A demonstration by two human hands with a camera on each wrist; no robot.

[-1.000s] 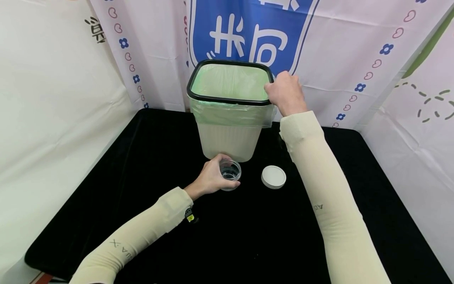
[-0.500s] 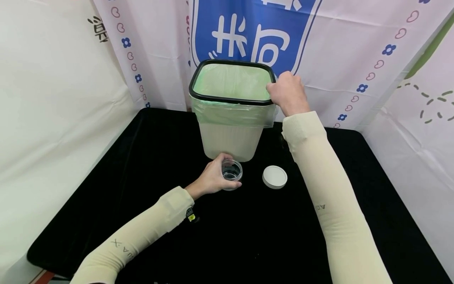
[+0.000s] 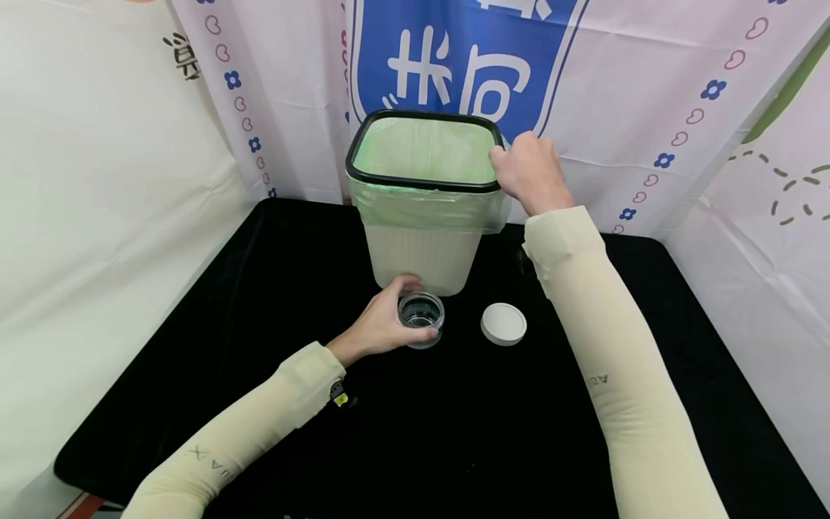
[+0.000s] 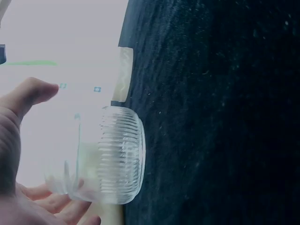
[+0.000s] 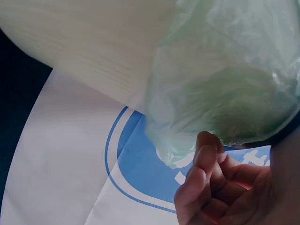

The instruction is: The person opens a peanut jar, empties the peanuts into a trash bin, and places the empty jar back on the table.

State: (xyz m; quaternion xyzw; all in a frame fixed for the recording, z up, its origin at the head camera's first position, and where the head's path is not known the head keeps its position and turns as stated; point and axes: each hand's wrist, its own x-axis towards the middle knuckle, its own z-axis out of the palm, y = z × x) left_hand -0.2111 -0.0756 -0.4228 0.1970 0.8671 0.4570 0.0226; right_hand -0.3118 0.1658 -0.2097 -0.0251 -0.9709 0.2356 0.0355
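A clear ribbed jar (image 3: 421, 311) with no lid on it stands on the black table, in front of the trash can. My left hand (image 3: 384, 318) is around the jar with its fingers spread. In the left wrist view the thumb (image 4: 40, 90) is apart from the jar's wall, and the other fingers lie behind it. Lined with a green bag (image 3: 428, 209), the white trash can (image 3: 418, 256) has a black rim (image 3: 421, 182). My right hand (image 3: 528, 169) grips that rim at its right side; curled fingers (image 5: 192, 187) show beside the bag in the right wrist view.
A round white lid (image 3: 503, 324) lies to the right of the jar. The black-covered table (image 3: 415, 447) is bounded by a printed curtain (image 3: 616, 86) behind and white cloth walls (image 3: 97, 180) at the sides.
My left hand's fingers have loosened and spread away from the jar, and its wrist has shifted slightly left. The right hand stays at the trash can's rim.
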